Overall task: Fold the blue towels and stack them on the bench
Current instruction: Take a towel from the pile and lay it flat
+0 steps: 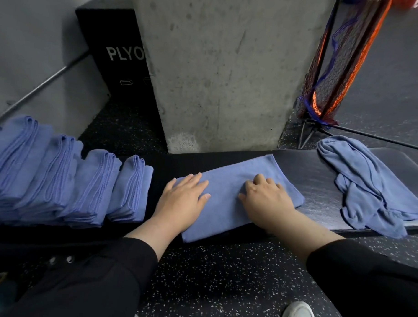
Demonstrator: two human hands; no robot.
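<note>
A partly folded blue towel [228, 182] lies flat across the middle of the black bench [318, 176], its near edge hanging a little over the front. My left hand [183, 200] rests flat on the towel's left end with fingers straight. My right hand [266, 198] presses on the towel's right half, fingers bent at the knuckles. Several stacks of folded blue towels [60, 177] stand in a row on the bench's left part. A heap of unfolded blue towels [373, 185] lies on the bench's right end.
A concrete pillar [218, 71] rises right behind the bench. A black plyo box [119, 60] leans left of it, and a red-orange net on a black stand [329, 74] is at the right. Speckled rubber floor and a white shoe [298, 315] lie below.
</note>
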